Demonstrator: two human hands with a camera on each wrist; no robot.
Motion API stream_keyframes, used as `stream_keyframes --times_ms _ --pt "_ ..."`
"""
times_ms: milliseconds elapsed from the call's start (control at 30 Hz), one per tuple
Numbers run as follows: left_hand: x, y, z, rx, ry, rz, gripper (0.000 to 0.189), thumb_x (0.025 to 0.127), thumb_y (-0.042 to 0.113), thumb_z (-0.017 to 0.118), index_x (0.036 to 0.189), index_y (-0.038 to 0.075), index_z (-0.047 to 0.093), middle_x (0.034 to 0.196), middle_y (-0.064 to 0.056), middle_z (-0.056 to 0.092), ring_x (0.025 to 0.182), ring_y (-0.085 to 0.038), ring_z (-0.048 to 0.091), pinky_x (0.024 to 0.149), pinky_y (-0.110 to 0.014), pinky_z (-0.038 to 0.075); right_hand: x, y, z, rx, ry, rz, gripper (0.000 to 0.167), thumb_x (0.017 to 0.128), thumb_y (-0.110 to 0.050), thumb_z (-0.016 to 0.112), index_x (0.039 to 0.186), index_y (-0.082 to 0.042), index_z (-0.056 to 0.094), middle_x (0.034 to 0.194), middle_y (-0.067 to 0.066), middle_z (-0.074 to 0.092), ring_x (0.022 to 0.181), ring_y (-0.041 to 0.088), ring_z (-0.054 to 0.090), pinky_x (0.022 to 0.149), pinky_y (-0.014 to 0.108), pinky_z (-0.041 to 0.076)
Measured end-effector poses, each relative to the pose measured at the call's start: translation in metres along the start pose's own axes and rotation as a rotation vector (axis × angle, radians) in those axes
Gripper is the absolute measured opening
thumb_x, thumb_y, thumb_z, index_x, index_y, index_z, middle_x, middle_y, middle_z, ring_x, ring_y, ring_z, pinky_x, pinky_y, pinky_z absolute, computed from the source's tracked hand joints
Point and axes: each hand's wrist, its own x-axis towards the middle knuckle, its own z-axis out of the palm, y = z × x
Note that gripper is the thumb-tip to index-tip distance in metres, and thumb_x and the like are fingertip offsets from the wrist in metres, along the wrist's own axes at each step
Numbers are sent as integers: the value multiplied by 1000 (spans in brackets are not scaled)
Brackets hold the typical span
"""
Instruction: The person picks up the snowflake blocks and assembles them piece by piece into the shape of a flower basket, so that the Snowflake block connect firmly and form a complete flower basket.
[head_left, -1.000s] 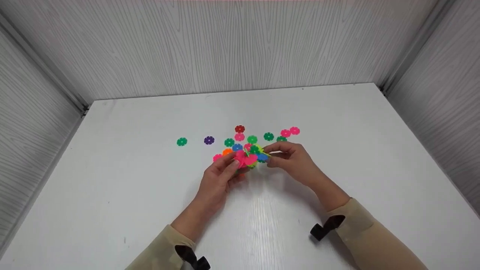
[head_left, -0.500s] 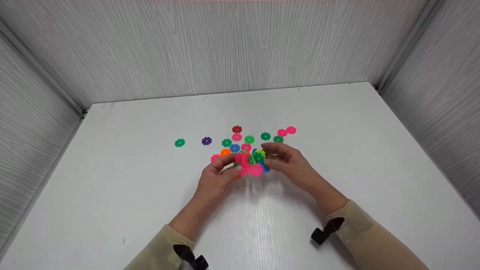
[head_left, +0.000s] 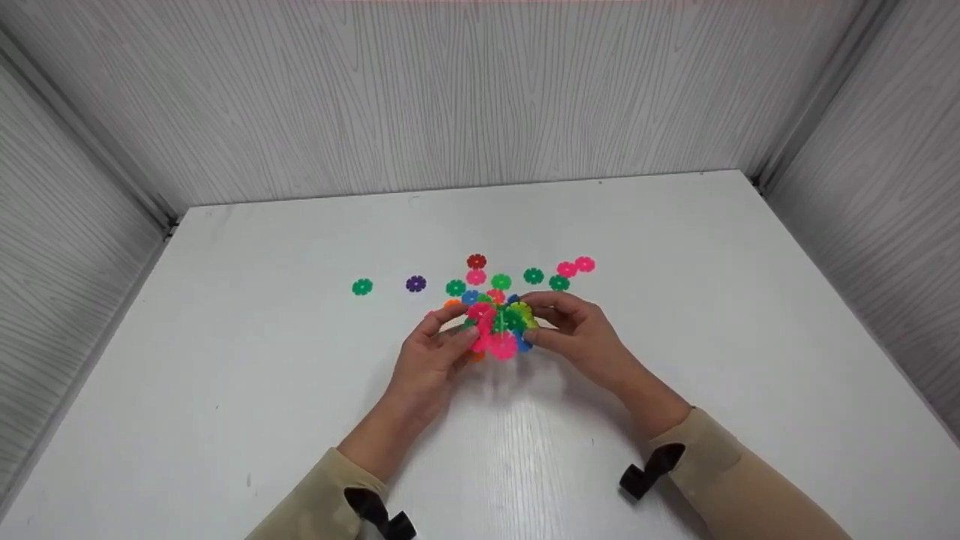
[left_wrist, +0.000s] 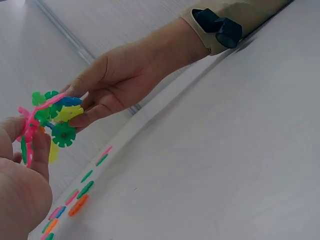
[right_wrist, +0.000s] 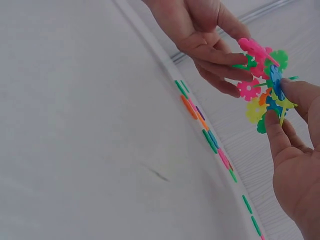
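Note:
A cluster of interlocked plastic snowflake discs (head_left: 502, 345), in pink, green, blue, yellow and orange, is held above the table between both hands. My left hand (head_left: 431, 356) grips its pink discs on the left side with thumb and fingers. On the right side, my right hand (head_left: 581, 334) pinches the blue and yellow discs. In the right wrist view the right thumb presses a blue disc (right_wrist: 276, 82), and a yellow disc (right_wrist: 256, 111) shows below. The left wrist view shows a green notched disc (left_wrist: 64, 134) hanging by the right fingers. Inner joints of the cluster are hidden.
Loose discs lie flat on the white table (head_left: 300, 375) behind the hands. Among them are a green disc (head_left: 362, 286), a purple disc (head_left: 416, 283), a red disc (head_left: 476, 261) and a pink disc (head_left: 585, 264). Grey wood-grain panels (head_left: 465, 90) stand at the back and both sides.
The cluster has turned and tilted between the hands, bringing a pink disc lower at the front. My right fingers have shifted their hold on its right side. The loose discs stay put.

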Motion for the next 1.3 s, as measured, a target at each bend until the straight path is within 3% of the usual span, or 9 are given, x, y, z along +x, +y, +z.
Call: stream_keyframes --times_ms 100,167,300,400,533,633,767,967,1300 --pt "-1 0 0 1 -33 -13 52 101 16 76 149 13 58 122 -16 74 101 -26 76 94 -39 61 0 1 1 15 -1 -14 43 96 -7 79 137 -6 67 141 11 64 134 28 61 108 38 53" --pt "-1 1 -1 26 -52 -5 57 101 19 75 154 15 54 121 -14 75 99 -26 77 93 -39 62 0 1 1 16 -3 -21 42 96 -6 79 136 -6 67 141 11 63 134 28 61 109 38 52" --pt "-2 2 -2 24 -71 22 66 102 21 74 161 18 44 133 -12 71 111 -27 75 96 -38 60 0 1 1 -10 -10 -37 35 96 -7 79 131 -7 71 141 9 63 136 27 58 113 45 48" --pt "-3 3 -3 -12 -80 30 63 105 21 70 162 18 43 142 -12 67 115 -28 73 98 -38 60 0 1 0 -35 -14 -41 29 96 -9 79 125 -10 75 140 7 64 138 26 55 113 48 47" --pt "-4 4 -3 -46 -104 36 55 109 22 63 161 17 46 148 -11 61 118 -28 70 97 -36 59 0 1 0 -44 -29 -36 23 97 -9 78 120 -10 79 142 8 62 138 27 54 111 43 50" --pt "-5 3 -2 -40 -120 39 58 107 21 66 161 17 45 154 -9 54 131 -26 62 101 -33 56 0 2 0 -18 -57 -41 22 97 -6 77 119 -5 78 145 17 58 138 30 54 107 41 54" --pt "-3 2 0 6 -103 32 62 104 21 71 160 17 45 158 -6 48 144 -23 50 108 -33 52 0 4 1 0 -85 -45 23 96 -4 77 119 -2 78 147 28 52 137 33 54 104 40 56" --pt "-4 2 1 122 -77 -5 59 105 33 68 159 21 49 156 -4 49 141 -23 52 105 -32 54 -1 4 1 -38 -82 -44 22 96 -4 77 118 -4 79 147 27 54 137 32 54 103 39 56" --pt "-5 4 -1 32 -65 -15 54 105 28 70 156 23 53 151 -7 56 132 -26 60 95 -30 58 -1 0 2 -59 -78 -29 22 95 -7 79 117 -6 80 147 26 55 138 29 54 103 37 56"
